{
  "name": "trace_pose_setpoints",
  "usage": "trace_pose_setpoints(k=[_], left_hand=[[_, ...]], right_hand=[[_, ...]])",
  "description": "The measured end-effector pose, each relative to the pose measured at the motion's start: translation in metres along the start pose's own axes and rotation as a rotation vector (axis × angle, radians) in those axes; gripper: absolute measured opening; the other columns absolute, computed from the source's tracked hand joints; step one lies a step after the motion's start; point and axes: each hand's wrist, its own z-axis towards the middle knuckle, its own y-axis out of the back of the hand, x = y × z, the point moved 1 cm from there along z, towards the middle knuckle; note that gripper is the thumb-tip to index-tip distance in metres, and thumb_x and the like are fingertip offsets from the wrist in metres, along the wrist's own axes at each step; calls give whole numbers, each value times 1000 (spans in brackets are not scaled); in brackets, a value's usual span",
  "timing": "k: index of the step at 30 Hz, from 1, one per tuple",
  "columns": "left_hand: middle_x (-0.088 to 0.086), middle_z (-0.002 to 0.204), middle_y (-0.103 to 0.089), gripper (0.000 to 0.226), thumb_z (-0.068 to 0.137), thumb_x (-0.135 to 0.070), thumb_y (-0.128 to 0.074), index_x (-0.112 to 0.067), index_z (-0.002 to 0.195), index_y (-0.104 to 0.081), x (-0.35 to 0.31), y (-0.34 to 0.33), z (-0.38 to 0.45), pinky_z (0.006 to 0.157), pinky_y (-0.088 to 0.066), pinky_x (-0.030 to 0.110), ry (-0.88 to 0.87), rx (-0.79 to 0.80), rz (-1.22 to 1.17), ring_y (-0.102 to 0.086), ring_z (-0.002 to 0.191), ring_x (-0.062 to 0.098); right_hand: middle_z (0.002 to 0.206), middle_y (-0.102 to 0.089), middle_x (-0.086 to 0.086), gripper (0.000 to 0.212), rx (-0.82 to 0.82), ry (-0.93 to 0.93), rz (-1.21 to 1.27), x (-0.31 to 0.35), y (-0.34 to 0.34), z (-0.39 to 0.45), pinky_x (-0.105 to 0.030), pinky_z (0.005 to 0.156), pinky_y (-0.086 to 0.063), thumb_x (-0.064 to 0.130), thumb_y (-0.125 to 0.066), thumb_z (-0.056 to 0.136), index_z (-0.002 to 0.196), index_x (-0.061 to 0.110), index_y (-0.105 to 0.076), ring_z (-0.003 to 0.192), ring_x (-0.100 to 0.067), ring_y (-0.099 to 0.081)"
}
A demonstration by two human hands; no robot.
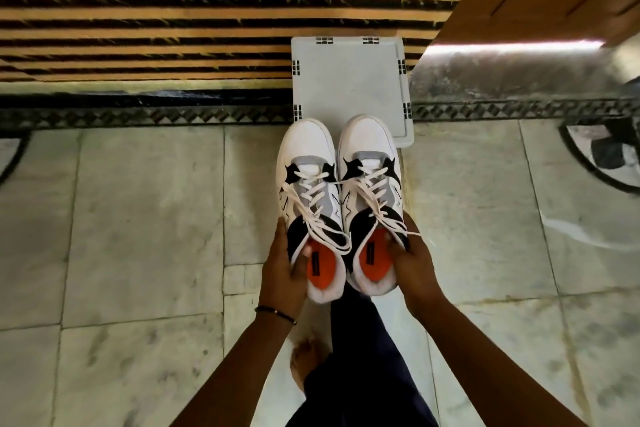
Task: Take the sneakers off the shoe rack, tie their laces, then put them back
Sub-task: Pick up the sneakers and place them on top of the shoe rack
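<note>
We hold the two sneakers side by side and touching above the marble floor (138, 218), toes pointing away: the left hand (282, 270) has its fingers closed around the left sneaker (308, 184), the right hand (412, 267) likewise grips the right sneaker (370, 163). Their white laces (322, 215) hang loose, and the toes overlap a white plastic rack (349, 76) below them.

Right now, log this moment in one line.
left hand: holds left sneaker | right hand: holds right sneaker | laces: untied

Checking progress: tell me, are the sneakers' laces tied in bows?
No, the laces hang loose across both sneakers, with no bow.
</note>
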Motion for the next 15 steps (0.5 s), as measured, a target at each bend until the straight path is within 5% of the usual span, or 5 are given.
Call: trace_pose_setpoints(k=[5, 7, 10, 15], left_hand=[[9, 149, -35, 65, 88, -29, -51, -15, 143, -19, -21, -10, 66, 109, -30, 29, -31, -4, 57, -34, 137, 23], [6, 149, -34, 68, 87, -40, -49, -16, 143, -18, -33, -15, 92, 109, -32, 30, -49, 13, 60, -35, 136, 21], [-8, 139, -33, 102, 65, -83, -32, -19, 143, -17, -51, -23, 131, 104, -32, 25, -47, 7, 58, -35, 130, 10], [8, 149, -34, 74, 84, -55, -39, -19, 144, -13, -71, -40, 192, 107, -32, 27, -60, 17, 129, -36, 135, 21]], right_hand=[[123, -60, 1, 38, -23, 127, 69, 46, -1, 45, -31, 94, -42, 12, -49, 93, 130, 20, -50, 110, -14, -55], [121, -59, 4, 38, -12, 139, 83, 67, 0, 67, -28, 91, -41, 10, -48, 93, 129, 23, -51, 110, -12, -55], [120, -60, 4, 36, -17, 146, 70, 89, 4, 103, -31, 94, -40, 9, -47, 93, 125, 24, -53, 112, -14, -54], [119, -63, 4, 38, -3, 141, 58, 119, 6, 166, -31, 92, -44, 9, -48, 92, 126, 26, -53, 110, -12, -57]])
